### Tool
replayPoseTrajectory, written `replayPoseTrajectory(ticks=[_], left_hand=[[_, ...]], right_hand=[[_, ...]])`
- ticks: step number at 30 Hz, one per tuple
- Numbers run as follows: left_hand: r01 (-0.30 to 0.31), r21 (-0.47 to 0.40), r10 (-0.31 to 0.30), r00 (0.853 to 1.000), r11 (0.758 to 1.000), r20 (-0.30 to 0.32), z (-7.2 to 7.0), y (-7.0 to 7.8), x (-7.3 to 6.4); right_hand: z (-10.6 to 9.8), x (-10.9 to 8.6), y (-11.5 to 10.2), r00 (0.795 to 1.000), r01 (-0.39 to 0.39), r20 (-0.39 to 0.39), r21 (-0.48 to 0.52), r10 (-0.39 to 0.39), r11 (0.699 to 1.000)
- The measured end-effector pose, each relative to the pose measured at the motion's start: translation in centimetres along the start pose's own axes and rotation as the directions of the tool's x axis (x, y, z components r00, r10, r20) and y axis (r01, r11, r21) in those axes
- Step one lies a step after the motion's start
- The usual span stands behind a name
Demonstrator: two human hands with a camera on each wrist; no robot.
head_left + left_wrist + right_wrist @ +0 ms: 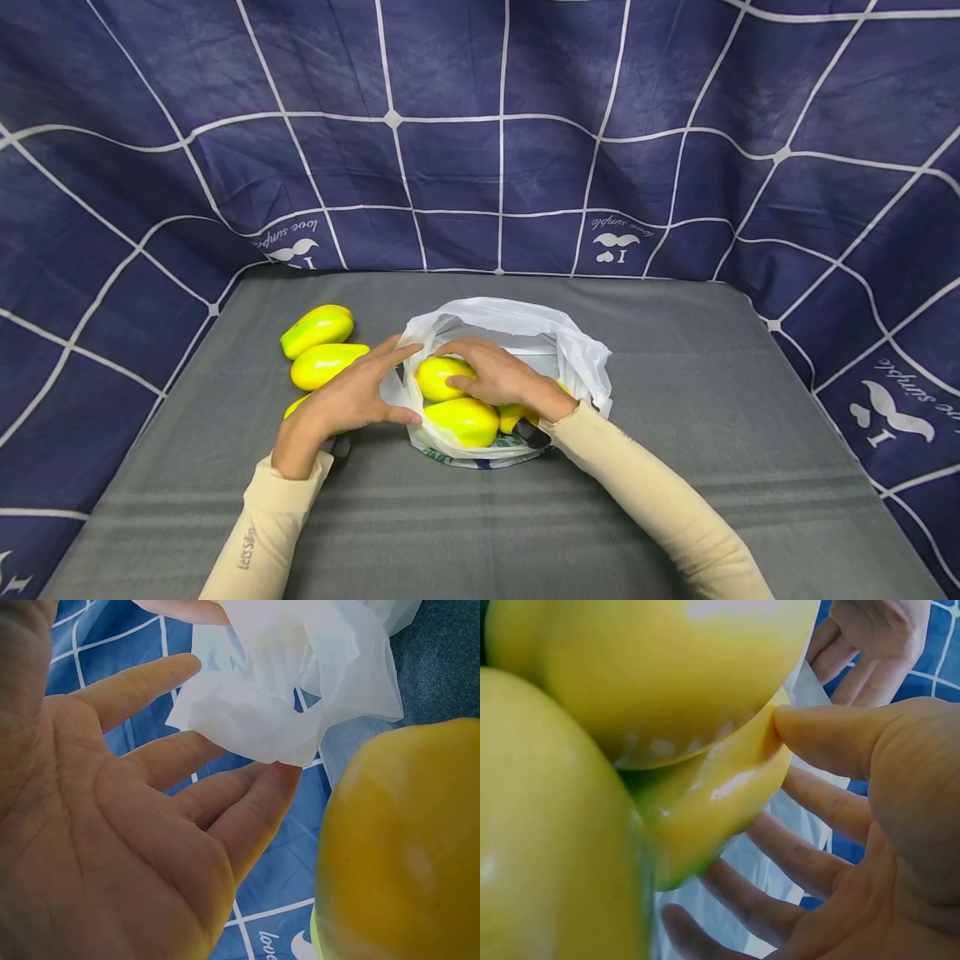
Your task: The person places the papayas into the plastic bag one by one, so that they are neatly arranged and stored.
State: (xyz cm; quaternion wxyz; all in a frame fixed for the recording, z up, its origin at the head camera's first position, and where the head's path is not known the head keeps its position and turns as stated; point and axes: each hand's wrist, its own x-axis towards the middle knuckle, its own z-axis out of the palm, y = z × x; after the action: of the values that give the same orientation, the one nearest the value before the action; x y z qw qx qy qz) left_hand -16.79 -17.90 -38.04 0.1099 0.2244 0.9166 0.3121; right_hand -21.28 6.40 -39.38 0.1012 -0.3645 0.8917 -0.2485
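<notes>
A white plastic bag (588,362) stands wide at the mouth with several yellow papayas inside. My right hand (498,371) reaches into it, with thumb and fingers around a papaya (433,380) at the bag's left side. In the right wrist view the thumb touches that papaya (724,802) and the fingers lie along its far side. Another papaya (465,422) rests just in front of it. My left hand (348,400) is at the bag's left rim, fingers spread and fairly straight; in the left wrist view its fingertips meet the bag's edge (247,727).
Left of the bag lie a yellow-green papaya (318,329), a second papaya (326,365) and a third papaya (295,407), partly hidden by the left hand. Grey cloth (697,350) covers the table. A navy checked curtain (450,167) surrounds its back and sides.
</notes>
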Motion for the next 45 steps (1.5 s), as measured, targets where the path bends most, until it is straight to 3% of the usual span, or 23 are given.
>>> replayPoseTrajectory(ticks=[5, 11, 15, 26, 36, 45], left_hand=[[0.003, 0.004, -0.003, 1.000, 1.000, 0.003, 0.0, 0.0, 0.0], [0.015, 0.008, -0.015, 1.000, 1.000, 0.002, -0.1, 0.0, 0.0], [0.025, 0.005, -0.025, 1.000, 1.000, 0.008, -0.1, -0.1, 0.1], [0.029, 0.022, -0.029, 1.000, 0.999, -0.001, -0.4, -0.1, 0.2], [0.033, 0.019, -0.033, 0.999, 0.999, -0.008, -0.3, -0.4, -0.1], [0.035, 0.029, -0.035, 0.999, 0.999, -0.011, -0.5, -0.5, -0.1]], right_hand=[[-0.8, -0.6, 0.2, 1.000, 0.022, -0.013, 0.003, -0.022, 1.000], [-2.5, -1.6, 0.4, 0.992, 0.076, -0.102, 0.036, -0.072, 0.996], [-3.3, -2.4, 1.1, 0.984, 0.075, -0.166, 0.065, -0.063, 0.995], [-5.8, -6.2, 3.5, 0.927, 0.176, -0.355, 0.139, -0.117, 0.974], [-7.4, -10.6, 7.0, 0.873, 0.152, -0.486, 0.185, -0.044, 0.971], [-7.3, -13.5, 9.5, 0.868, 0.125, -0.491, 0.371, 0.079, 0.920]])
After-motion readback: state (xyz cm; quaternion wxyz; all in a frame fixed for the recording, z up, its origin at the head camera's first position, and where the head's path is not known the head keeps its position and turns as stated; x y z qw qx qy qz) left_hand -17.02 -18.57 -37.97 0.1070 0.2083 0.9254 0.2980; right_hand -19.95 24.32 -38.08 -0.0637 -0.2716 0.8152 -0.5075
